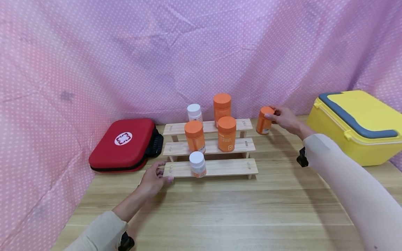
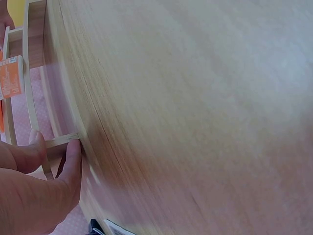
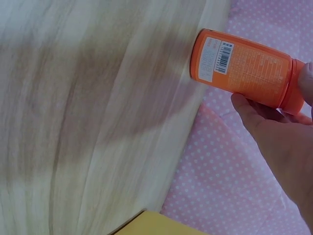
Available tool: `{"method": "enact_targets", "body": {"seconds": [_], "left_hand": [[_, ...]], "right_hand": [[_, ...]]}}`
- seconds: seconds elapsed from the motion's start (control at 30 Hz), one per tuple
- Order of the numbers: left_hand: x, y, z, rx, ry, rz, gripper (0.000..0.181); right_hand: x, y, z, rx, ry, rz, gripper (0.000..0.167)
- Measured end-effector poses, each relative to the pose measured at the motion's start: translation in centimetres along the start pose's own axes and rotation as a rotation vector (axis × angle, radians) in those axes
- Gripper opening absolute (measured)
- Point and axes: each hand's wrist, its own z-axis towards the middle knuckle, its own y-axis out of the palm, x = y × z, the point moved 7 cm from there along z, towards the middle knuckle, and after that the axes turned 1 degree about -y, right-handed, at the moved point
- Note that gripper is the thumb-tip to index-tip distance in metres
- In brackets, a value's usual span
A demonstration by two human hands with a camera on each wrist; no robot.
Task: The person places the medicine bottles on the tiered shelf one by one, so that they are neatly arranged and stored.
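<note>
My right hand grips an orange pill bottle near its cap, to the right of a three-step wooden rack. In the right wrist view the barcode side of that orange bottle shows. My left hand pinches the left end of the rack's lowest step, thumb on the front edge; the left wrist view shows the fingers at a leg of it. A small white-capped bottle stands on the lowest step. Two orange bottles occupy the middle step. On the top step are a white bottle and an orange bottle.
A red first-aid case lies left of the rack, close to my left hand. At the right stands a yellow box with a grey handle, beside my right forearm. A pink dotted cloth hangs behind the wooden table.
</note>
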Motion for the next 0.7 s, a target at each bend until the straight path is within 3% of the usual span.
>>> {"method": "enact_targets", "body": {"seconds": [0.3,0.7], "left_hand": [[-0.1,0.0,0.1,0.004,-0.008,0.006,0.06],[-0.2,0.0,0.3,0.004,-0.017,0.009,0.062]], "right_hand": [[-0.5,-0.2,-1.0,0.033,-0.072,-0.068,0.05],[-3.1,-0.9,-7.4,0.056,-0.217,-0.158,0.045]]}}
